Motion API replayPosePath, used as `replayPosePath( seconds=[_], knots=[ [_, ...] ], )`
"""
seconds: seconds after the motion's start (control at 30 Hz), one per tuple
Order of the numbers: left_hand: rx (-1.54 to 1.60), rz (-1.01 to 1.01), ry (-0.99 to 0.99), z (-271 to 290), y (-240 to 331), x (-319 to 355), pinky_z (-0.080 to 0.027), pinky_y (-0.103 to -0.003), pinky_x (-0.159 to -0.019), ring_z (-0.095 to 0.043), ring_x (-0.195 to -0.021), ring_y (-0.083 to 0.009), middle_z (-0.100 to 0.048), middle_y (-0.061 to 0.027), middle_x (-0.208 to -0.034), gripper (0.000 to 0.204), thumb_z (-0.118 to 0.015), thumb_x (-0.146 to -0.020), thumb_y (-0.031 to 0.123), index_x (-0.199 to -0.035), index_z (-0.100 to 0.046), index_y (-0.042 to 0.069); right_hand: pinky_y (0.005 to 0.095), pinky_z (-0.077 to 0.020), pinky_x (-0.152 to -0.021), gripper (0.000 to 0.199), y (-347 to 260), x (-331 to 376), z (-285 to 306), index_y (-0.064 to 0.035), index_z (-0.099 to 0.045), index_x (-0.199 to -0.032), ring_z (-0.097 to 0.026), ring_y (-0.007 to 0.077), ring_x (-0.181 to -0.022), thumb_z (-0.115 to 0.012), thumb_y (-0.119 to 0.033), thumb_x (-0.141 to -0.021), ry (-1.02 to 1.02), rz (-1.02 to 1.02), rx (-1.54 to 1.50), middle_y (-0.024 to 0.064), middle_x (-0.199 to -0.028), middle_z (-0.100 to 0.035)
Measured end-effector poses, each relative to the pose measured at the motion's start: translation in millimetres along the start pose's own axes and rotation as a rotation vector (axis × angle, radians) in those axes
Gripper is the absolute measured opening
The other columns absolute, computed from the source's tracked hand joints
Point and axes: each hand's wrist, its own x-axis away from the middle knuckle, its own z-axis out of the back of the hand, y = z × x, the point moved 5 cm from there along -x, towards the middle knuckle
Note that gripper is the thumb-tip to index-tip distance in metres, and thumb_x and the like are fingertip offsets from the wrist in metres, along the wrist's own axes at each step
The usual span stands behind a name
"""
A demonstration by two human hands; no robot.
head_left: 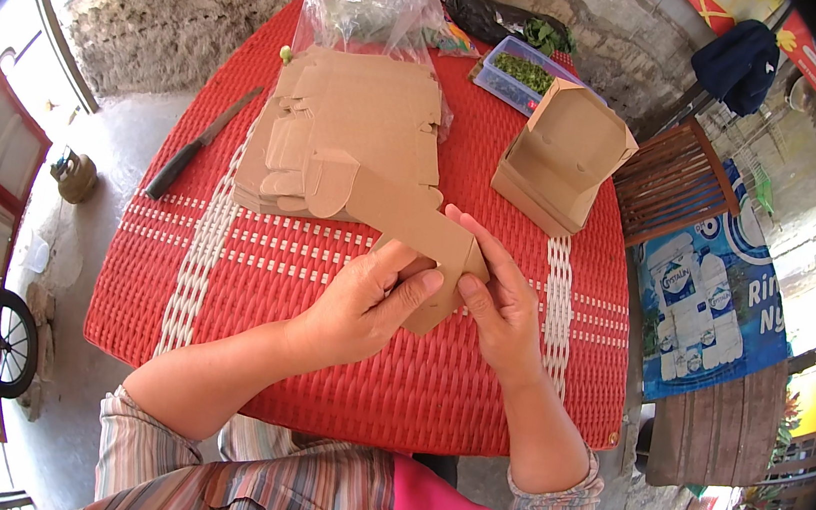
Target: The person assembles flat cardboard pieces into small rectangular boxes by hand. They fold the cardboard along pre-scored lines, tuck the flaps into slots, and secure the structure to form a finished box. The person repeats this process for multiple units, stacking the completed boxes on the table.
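Between my two hands is a partly folded brown cardboard box (pixel 407 217), raised over the near middle of the red woven table. My left hand (pixel 368 296) grips its near left part, thumb on top. My right hand (pixel 501 306) pinches the right end, thumb on the near face and fingers behind. One long flap of the box reaches left over a stack of flat cardboard box blanks (pixel 375 100). To the right, a folded cardboard box (pixel 555 161) stands with its lid up, nothing visible inside.
A knife (pixel 201 143) with a black handle lies at the table's left. Behind the blanks are a clear plastic bag (pixel 361 8) and a blue plastic tub (pixel 503 87) of chopped greens. A wooden chair (pixel 678 180) stands at the right, below the stone wall (pixel 182 28).
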Motion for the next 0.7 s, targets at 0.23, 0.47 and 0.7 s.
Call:
replayPosePath(
  seconds=[0.23, 0.47, 0.7],
  knots=[
    [-0.559, -0.374, 0.044, 0.1, 16.7, -4.3, -0.050, -0.045, -0.068, -0.064, -0.081, -0.0373, -0.065, -0.0147, -0.086, 0.023, -0.063, -0.083, -0.003, -0.105, -0.061, 0.003, 0.0450, -0.0273, -0.119, 0.066, 4.0, 3.9, -4.1, -0.0027, -0.035, -0.152, -0.028, 0.0337, -0.149, -0.066, -0.019, -0.096, 0.038, 0.195, 0.123, 0.0196, -0.161, -0.026],
    [-0.656, -0.376, -0.127, -3.8, -8.3, -2.4, -0.053, -0.046, -0.079, -0.065, -0.088, -0.0408, -0.068, -0.0176, -0.093, 0.038, -0.065, -0.076, -0.007, -0.112, -0.066, 0.003, 0.0456, -0.0310, -0.117, 0.071, 5.9, 4.9, -7.7, -0.0068, -0.038, -0.152, -0.032, 0.0372, -0.145, -0.070, -0.026, -0.092, 0.103, 0.179, 0.243, 0.0207, -0.153, -0.031],
    [-0.275, 0.027, -0.194, 7.8, -32.4, -2.1, -0.051, -0.039, -0.087, -0.064, -0.103, -0.0296, -0.067, -0.0149, -0.109, 0.028, -0.062, -0.092, 0.005, -0.119, -0.061, -0.002, 0.0450, -0.0384, -0.112, 0.065, 18.2, 2.5, 5.0, -0.0112, -0.041, -0.151, -0.038, 0.0371, -0.140, -0.068, -0.027, -0.094, 0.149, 0.199, 0.252, 0.0194, -0.150, -0.034]
  ],
)
